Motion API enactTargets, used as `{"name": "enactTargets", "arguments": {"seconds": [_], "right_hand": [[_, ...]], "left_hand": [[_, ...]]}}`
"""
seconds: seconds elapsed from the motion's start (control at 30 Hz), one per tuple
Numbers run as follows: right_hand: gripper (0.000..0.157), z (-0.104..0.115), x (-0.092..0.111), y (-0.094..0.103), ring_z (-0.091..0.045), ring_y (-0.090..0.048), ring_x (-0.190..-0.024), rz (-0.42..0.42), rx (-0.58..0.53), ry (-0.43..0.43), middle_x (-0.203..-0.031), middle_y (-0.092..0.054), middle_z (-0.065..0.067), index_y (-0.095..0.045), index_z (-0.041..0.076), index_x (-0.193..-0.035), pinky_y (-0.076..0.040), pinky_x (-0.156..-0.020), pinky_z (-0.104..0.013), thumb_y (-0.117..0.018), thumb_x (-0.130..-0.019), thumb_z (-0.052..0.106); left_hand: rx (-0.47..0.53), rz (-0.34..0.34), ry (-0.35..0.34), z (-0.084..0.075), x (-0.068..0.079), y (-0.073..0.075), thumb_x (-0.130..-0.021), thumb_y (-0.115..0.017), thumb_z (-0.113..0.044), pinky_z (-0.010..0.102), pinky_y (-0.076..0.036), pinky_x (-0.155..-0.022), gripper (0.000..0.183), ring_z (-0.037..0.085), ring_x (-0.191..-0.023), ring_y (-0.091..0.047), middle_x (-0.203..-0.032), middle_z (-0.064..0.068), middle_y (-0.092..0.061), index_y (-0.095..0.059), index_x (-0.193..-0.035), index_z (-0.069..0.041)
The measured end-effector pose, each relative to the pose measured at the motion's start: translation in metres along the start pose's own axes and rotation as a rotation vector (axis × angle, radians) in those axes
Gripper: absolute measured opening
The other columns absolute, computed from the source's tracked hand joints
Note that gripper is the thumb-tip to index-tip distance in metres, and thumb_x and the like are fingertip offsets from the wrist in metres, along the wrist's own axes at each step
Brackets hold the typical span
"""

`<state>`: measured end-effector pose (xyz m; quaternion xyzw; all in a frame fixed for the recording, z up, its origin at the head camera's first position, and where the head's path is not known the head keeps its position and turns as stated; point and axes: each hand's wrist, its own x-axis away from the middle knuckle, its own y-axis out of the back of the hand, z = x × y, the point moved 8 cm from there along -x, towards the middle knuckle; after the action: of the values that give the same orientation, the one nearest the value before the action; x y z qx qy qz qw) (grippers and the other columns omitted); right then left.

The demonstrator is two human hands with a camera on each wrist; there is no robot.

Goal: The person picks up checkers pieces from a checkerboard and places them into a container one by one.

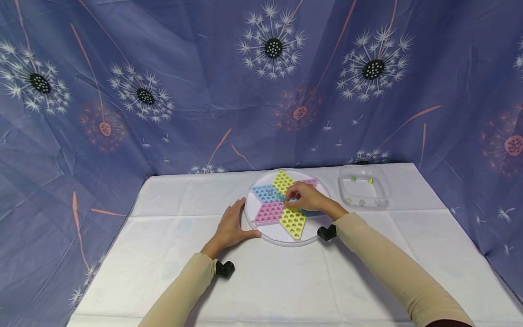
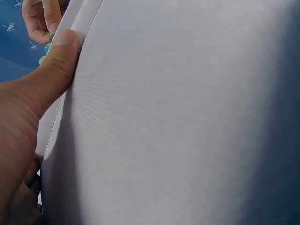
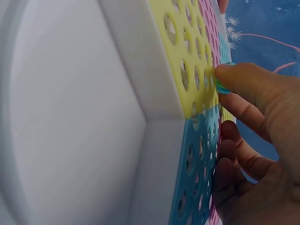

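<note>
A round white Chinese checkers board (image 1: 267,231) lies on the table, its star split into yellow, pink and blue sections. My left hand (image 1: 230,227) rests against the board's left rim, fingers spread and thumb toward the front; the left wrist view shows the thumb (image 2: 58,61) lying on the rim. Over the middle of the star, my right hand (image 1: 306,197) pinches a green marble (image 2: 51,36) between thumb and fingertips. Close by on the board are a blue marble (image 2: 47,48) and a yellow-green marble (image 1: 278,195). A pale marble (image 1: 270,193) sits in the blue section.
To the right of the board stands a clear plastic container (image 1: 384,181) with several marbles inside. A white cloth (image 1: 286,281) covers the table. Behind hangs a blue curtain (image 1: 196,91) with dandelion prints.
</note>
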<state>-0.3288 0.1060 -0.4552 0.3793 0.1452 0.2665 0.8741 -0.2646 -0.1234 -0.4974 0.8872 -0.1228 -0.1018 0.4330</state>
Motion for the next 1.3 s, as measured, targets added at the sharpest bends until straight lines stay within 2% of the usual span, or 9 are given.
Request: {"name": "enactTargets", "arguments": {"seconds": [0.23, 0.53, 0.7, 0.93, 1.17, 1.3], "right_hand": [[0.009, 0.001, -0.002, 0.003, -0.017, -0.054, -0.083, 0.031, -0.001, -0.028, -0.092, -0.063, -0.006, -0.074, 0.012, -0.088, -0.049, -0.074, -0.030, -0.082, -0.089, 0.016], [0.005, 0.010, -0.002, 0.014, -0.020, -0.057, -0.084, 0.058, 0.035, 0.013, -0.093, -0.063, -0.009, -0.075, 0.013, -0.093, -0.052, -0.073, -0.032, -0.078, -0.089, 0.011], [0.011, 0.013, -0.005, 0.027, -0.018, -0.061, -0.084, 0.023, 0.052, 0.020, -0.101, -0.066, -0.009, -0.074, 0.012, -0.101, -0.055, -0.075, -0.034, -0.076, -0.090, 0.011], [0.017, 0.018, -0.006, 0.047, -0.021, -0.064, -0.084, -0.050, -0.019, 0.045, -0.107, -0.067, -0.011, -0.073, 0.008, -0.109, -0.057, -0.070, -0.035, -0.075, -0.092, 0.010], [0.020, 0.028, -0.006, 0.062, -0.024, -0.064, -0.092, -0.104, -0.024, 0.057, -0.111, -0.063, -0.010, -0.071, 0.009, -0.112, -0.058, -0.082, -0.042, -0.076, -0.093, 0.012], [0.021, 0.031, -0.007, 0.066, -0.024, -0.063, -0.092, -0.121, -0.039, 0.046, -0.112, -0.063, -0.013, -0.071, 0.008, -0.114, -0.057, -0.084, -0.044, -0.076, -0.093, 0.010]], "left_hand": [[0.017, -0.003, 0.000, -0.001, 0.002, 0.001, -0.070, -0.093, -0.050, 0.049, -0.015, -0.128, 0.123, 0.034, -0.154, -0.024, -0.165, 0.016, -0.032, -0.026, -0.162, -0.002], [0.030, -0.002, 0.010, -0.003, 0.003, 0.002, -0.069, -0.093, -0.051, 0.048, -0.014, -0.128, 0.123, 0.034, -0.154, -0.024, -0.165, 0.016, -0.032, -0.027, -0.161, -0.002], [0.024, 0.001, 0.008, -0.004, 0.003, 0.003, -0.070, -0.093, -0.050, 0.048, -0.013, -0.129, 0.123, 0.034, -0.155, -0.023, -0.165, 0.016, -0.032, -0.027, -0.161, -0.002], [0.014, 0.008, 0.012, -0.004, 0.002, 0.003, -0.070, -0.093, -0.051, 0.047, -0.013, -0.129, 0.124, 0.033, -0.155, -0.022, -0.166, 0.016, -0.031, -0.025, -0.162, -0.003], [0.018, 0.009, 0.028, -0.002, 0.002, 0.002, -0.069, -0.093, -0.051, 0.048, -0.013, -0.128, 0.124, 0.033, -0.155, -0.024, -0.166, 0.016, -0.031, -0.025, -0.162, -0.004], [0.014, 0.009, 0.028, -0.003, 0.002, 0.002, -0.069, -0.093, -0.051, 0.048, -0.013, -0.129, 0.124, 0.033, -0.154, -0.024, -0.165, 0.016, -0.031, -0.026, -0.162, -0.003]]}}
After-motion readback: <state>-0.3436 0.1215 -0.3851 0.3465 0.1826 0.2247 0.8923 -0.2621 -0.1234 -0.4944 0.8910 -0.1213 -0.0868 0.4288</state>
